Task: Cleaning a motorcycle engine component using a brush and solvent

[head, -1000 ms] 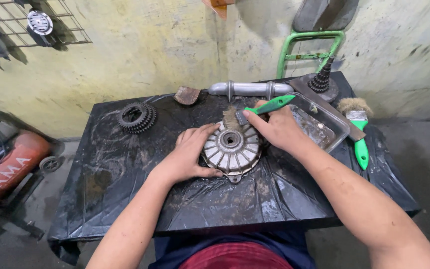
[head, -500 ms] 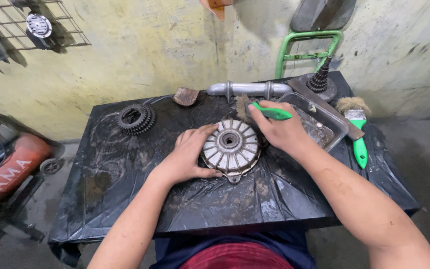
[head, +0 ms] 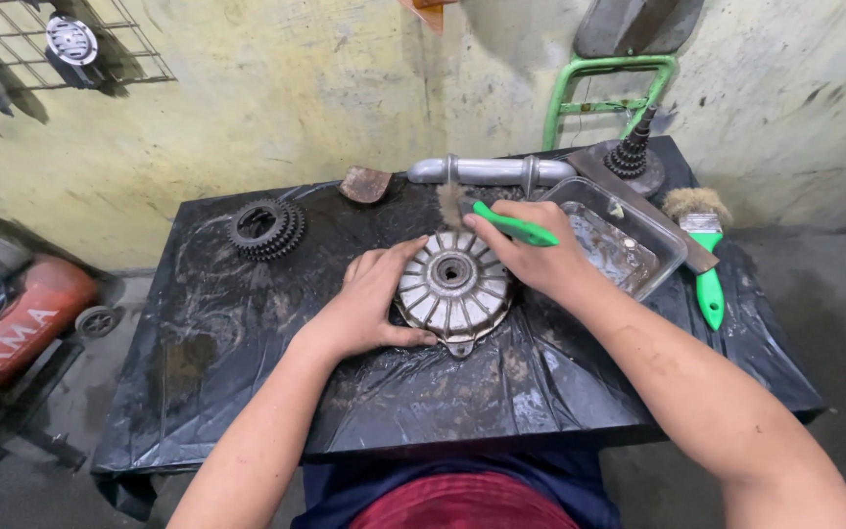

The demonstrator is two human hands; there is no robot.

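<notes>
Right hand (head: 540,260) grips green brush (head: 506,223) — bristles up-left; left hand (head: 372,304) steadies finned disc (head: 452,284).

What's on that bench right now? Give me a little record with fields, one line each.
surface: table covered in black plastic sheet
left hand: rests on the left edge of the finned metal disc, steadying it
right hand: grips a green-handled brush, bristles at the disc's far rim
tray: clear, right of the disc, dirty liquid inside
second brush: green handle, lies on the tray's right
gear cluster: far left of the table
grey pipe: along the far edge
</notes>
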